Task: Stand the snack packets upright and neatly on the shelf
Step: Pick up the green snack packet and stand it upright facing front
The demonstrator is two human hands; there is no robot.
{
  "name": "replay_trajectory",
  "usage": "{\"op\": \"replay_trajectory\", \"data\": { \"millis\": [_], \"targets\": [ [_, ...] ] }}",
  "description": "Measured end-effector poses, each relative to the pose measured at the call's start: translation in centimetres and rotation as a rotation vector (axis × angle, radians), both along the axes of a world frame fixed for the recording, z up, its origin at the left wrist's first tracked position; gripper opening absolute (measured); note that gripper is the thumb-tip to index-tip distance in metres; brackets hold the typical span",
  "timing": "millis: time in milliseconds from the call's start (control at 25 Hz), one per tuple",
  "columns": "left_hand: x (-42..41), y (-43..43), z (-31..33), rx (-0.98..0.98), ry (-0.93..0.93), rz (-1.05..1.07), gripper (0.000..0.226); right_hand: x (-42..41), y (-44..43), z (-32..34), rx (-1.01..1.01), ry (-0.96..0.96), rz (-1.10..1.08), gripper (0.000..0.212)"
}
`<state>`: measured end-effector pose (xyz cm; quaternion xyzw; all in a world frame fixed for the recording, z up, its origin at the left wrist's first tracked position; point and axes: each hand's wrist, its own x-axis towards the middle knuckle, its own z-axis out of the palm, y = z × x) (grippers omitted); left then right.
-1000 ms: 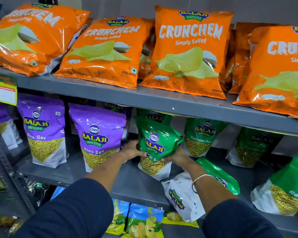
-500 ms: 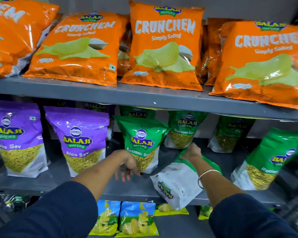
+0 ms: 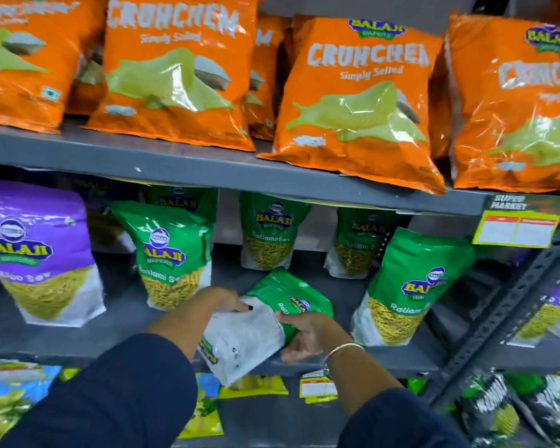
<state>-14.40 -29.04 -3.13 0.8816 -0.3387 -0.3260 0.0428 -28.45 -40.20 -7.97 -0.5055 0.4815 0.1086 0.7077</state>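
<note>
A green Ratlami Sev packet (image 3: 272,318) lies flat at the front of the middle shelf (image 3: 78,347), its white bottom hanging over the edge. My left hand (image 3: 214,302) grips its left side and my right hand (image 3: 307,334) holds its right side from below. Just left of it another green packet (image 3: 172,257) stands upright. A third green packet (image 3: 404,289) leans at the right. Two more green packets (image 3: 269,234) stand at the back.
A purple Aloo Sev packet (image 3: 39,253) stands at the left. Orange Crunchem bags (image 3: 359,92) fill the top shelf. A slotted metal upright (image 3: 511,299) runs down the right side, with a price tag (image 3: 518,227) above. Blue and yellow packets (image 3: 204,412) lie on the bottom shelf.
My left hand has let go of the upright green packet and moved right onto the fallen one. My right hand has shifted to its right side. The view has swung right.
</note>
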Motion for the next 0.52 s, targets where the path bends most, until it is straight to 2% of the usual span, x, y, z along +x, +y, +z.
{"op": "replay_trajectory", "data": {
  "millis": [120, 200, 240, 360, 400, 520],
  "targets": [
    [0.5, 0.5, -1.1, -0.118, 0.228, 0.239, 0.086, -0.3, -1.1, 0.4, 0.100, -0.072, -0.005, 0.051],
    [0.6, 1.0, -1.8, -0.170, 0.384, 0.318, 0.093, -0.6, -2.0, 0.5, 0.090, -0.073, 0.063, 0.041],
    [0.5, 1.2, -2.1, -0.210, 0.478, 0.378, 0.086, -0.7, -2.3, 0.8, 0.043, -0.081, 0.098, 0.038],
    [-0.6, 1.6, -1.3, -0.359, 0.635, 0.417, 0.037, -0.7, -3.3, 2.7, -0.119, -0.175, 0.076, 0.021],
    [-0.6, 1.4, -1.0, -0.439, 0.646, 0.417, 0.037, -0.7, -3.7, 3.6, -0.183, -0.209, 0.077, 0.018],
    [-1.0, 0.3, 0.9, -0.657, 0.510, 0.455, 0.081, 0.0, -4.5, 7.0, -0.353, -0.394, 0.062, 0.019]
  ]
}}
